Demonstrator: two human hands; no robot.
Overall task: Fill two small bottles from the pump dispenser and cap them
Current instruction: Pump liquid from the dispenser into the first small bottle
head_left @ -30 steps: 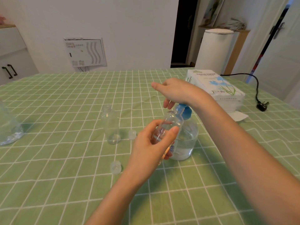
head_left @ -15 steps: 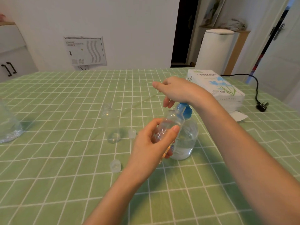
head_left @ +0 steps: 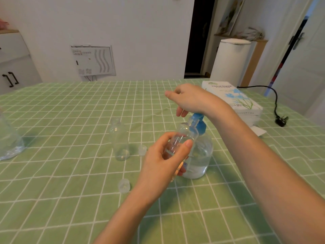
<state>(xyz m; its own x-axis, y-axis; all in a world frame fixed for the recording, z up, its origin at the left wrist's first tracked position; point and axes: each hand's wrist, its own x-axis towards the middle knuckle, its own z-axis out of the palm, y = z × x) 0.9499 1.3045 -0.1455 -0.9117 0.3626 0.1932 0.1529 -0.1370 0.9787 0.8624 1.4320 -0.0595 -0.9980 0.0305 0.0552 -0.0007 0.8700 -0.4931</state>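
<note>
My left hand [head_left: 163, 161] grips a small clear bottle [head_left: 182, 136], tilted with its open mouth up against the blue nozzle of the pump dispenser [head_left: 200, 152]. The dispenser is a round clear bottle, partly full of clear liquid, with a blue pump head. My right hand [head_left: 191, 99] rests palm-down on top of that pump head, fingers loosely spread. A second small clear bottle [head_left: 119, 140] stands upright and uncapped to the left. Two translucent caps lie loose on the cloth: one [head_left: 142, 149] beside the standing bottle, the other [head_left: 124, 186] nearer to me.
A green checked cloth [head_left: 61, 173] covers the table. A large clear container [head_left: 8, 141] sits at the left edge. A tissue paper pack [head_left: 233, 97] lies at the back right, with a black power cord and plug [head_left: 281, 120] beyond it.
Both hands hold nearly the same pose. My right hand has lifted slightly on the pump head; the small bottle stays at the nozzle.
</note>
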